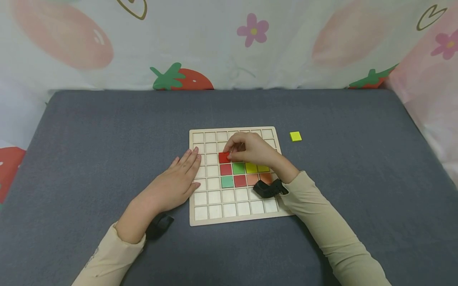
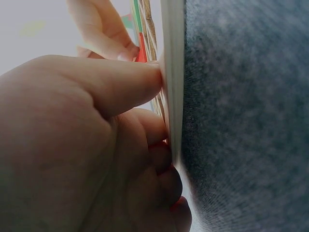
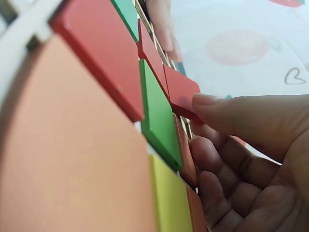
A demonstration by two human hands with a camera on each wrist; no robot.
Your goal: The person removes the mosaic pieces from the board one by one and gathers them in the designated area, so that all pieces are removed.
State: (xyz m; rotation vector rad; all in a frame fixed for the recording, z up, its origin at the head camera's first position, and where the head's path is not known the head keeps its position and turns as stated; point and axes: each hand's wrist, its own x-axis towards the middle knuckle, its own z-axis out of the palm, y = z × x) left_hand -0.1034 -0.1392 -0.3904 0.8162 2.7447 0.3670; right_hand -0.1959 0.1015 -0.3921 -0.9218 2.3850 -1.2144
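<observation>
Red tile [image 1: 223,158] in grasp: pinching it between thumb and fingers of the right hand [image 1: 255,149], at a cell of the board [image 1: 200,213] directly beyond another red tile [image 1: 226,170]. Resting the left hand [image 1: 175,183] on the board's left edge, fingers straight, grasping nothing. Apparently setting this tile, not showing whether fully seated. Probably needing next a squaring nudge, a light press and a release, with a yellow tile [image 1: 295,136] lying apart on the table [image 1: 107,139].

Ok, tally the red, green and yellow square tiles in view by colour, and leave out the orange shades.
Red square tiles: 3
Green square tiles: 2
Yellow square tiles: 3
Total in view: 8
</observation>
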